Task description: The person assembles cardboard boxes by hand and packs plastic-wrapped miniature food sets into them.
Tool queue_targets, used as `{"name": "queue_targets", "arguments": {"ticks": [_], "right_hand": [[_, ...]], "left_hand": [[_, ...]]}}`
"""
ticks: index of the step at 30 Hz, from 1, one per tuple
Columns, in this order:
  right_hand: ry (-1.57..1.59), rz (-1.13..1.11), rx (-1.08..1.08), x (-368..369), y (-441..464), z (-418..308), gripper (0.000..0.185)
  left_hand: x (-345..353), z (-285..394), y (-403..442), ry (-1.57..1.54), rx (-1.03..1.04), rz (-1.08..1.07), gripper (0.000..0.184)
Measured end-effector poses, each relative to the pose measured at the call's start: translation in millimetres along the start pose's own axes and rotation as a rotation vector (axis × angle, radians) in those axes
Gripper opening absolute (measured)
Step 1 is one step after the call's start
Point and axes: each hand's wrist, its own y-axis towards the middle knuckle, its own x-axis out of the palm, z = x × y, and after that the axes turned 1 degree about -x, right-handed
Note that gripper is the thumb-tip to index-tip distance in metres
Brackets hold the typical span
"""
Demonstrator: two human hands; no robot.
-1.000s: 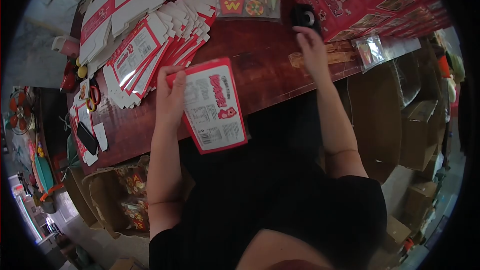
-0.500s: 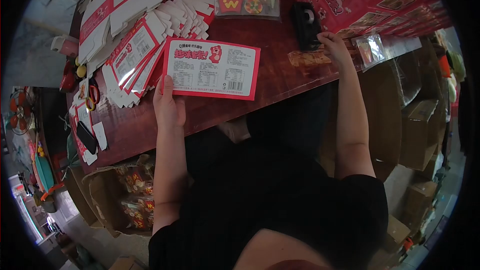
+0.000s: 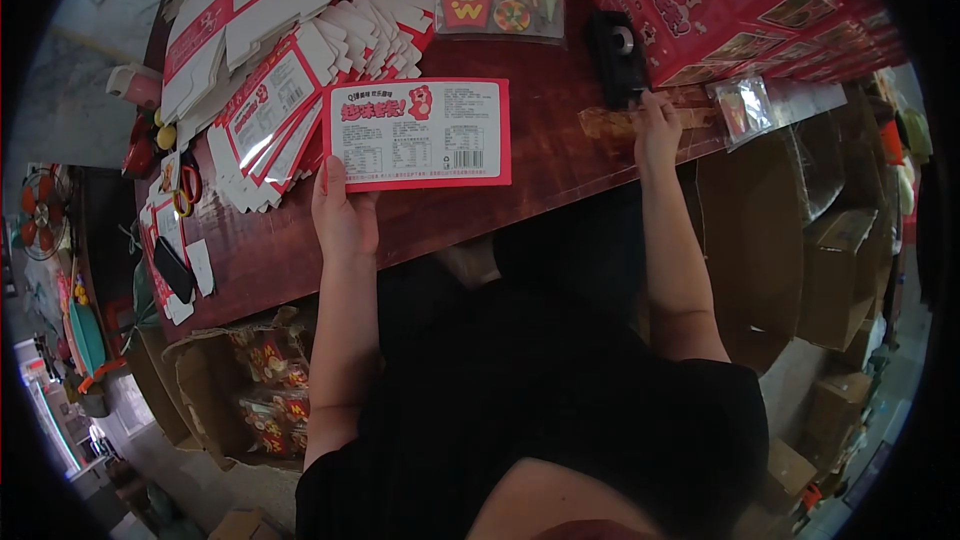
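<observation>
Here's the red-and-white box [image 3: 418, 133], up at eleven o'clock over the desk [image 3: 540, 120], printed panel facing us, and the left hand [image 3: 345, 212] is clamped on its corner at half past seven! Swing round to three o'clock: the right hand [image 3: 657, 130] has its fingers gathered by the near end of the black tape dispenser [image 3: 615, 60], though whether they pinch any tape, I cannot tell! Looking outward from the box, a clear pouch [image 3: 499, 8] of food-shaped pieces lies at one o'clock, fanned flat cartons [image 3: 280, 100] at ten, a black phone [image 3: 173, 268] at eight
</observation>
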Motion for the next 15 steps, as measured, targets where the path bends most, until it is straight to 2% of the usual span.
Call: {"name": "queue_targets", "arguments": {"ticks": [1,4,7,8,10,11,14,15], "right_hand": [[0.058,0.033,0.094,-1,-5,2,0.007],[-0.018,0.039,0.068,1,-21,5,0.005],[-0.181,-0.225,0.144,32,-57,-18,0.004],[-0.134,-0.389,0.154,50,-73,-25,0.005],[-0.374,-0.633,0.123,74,-90,-36,0.006],[-0.434,-0.736,0.152,86,-94,-45,0.021],[-0.466,-0.866,0.19,115,-105,-68,0.036],[-0.509,-0.894,0.139,117,-104,-66,0.04]], "left_hand": [[0,-1,0,-0.007,0.006,-0.001,0.034],[3,-4,-1,-0.028,0.019,0.016,0.035],[8,-4,-4,-0.032,0.027,0.045,0.036],[9,-5,-6,-0.028,0.024,0.053,0.037],[11,-8,-6,-0.025,0.01,0.039,0.038],[12,-8,-7,-0.023,0.004,0.03,0.038],[17,-7,-11,-0.003,0.014,0.047,0.039],[17,-7,-12,0.0,0.017,0.042,0.038]]}}
